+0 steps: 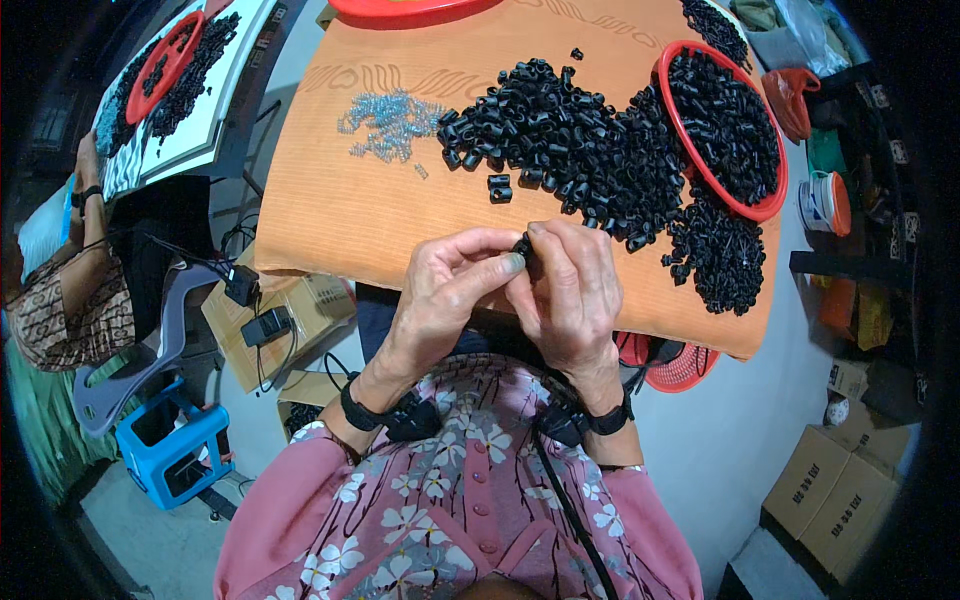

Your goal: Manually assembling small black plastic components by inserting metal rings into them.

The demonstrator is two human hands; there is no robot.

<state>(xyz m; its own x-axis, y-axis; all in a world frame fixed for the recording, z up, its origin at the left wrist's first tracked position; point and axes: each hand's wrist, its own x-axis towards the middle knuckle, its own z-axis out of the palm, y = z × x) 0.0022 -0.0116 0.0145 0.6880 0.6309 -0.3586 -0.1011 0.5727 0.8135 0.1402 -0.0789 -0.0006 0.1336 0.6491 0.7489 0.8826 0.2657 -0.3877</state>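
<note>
- A pink blouse (450, 520) with a white blossom print and dark branch lines, buttoned down the front with pink buttons.
- Long pink sleeves, pushed up to the forearms.
- A black band on each wrist, carrying a small black box: left wrist band (385, 412), right wrist band (590, 418).
- A thin black cable (572, 510) running down across the blouse.
</note>
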